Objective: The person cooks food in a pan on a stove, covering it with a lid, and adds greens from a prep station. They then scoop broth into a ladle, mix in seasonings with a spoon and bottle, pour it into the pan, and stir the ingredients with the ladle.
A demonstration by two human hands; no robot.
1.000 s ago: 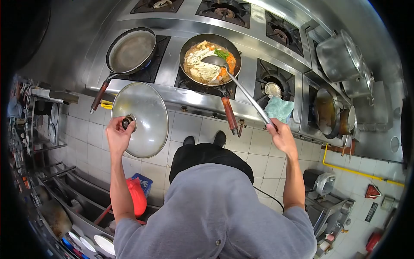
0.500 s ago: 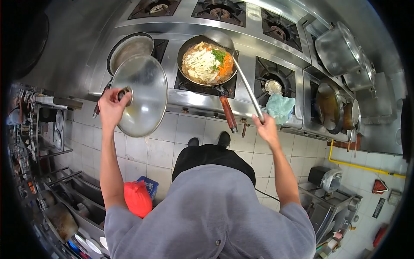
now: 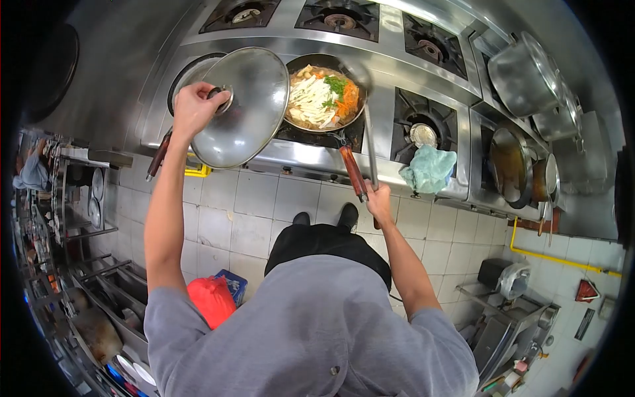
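Observation:
My left hand (image 3: 193,109) is closed on the black knob of a large glass lid (image 3: 248,126). The lid is held up left of a frying pan (image 3: 288,114), its right rim overlapping the pan's left edge in view. Pale strips, orange shreds and chopped greens (image 3: 336,84) lie in separate patches on the food in that pan. A long-handled ladle (image 3: 371,142) is in my right hand (image 3: 380,202), its bowl blurred at the pan's right rim. The red-brown pan handle (image 3: 352,171) ends beside my right hand; whether they touch I cannot tell.
Another pan (image 3: 180,76) sits behind the lid on the left. A green cloth (image 3: 428,169) lies on the stove's front edge, below a burner (image 3: 423,134). Large metal pots (image 3: 522,76) stand at right. A red bag (image 3: 211,301) and a blue crate are on the floor.
My left hand has brought the lid up and right, toward the pan of food. My right hand has moved left and down with the ladle, close to the pan handle.

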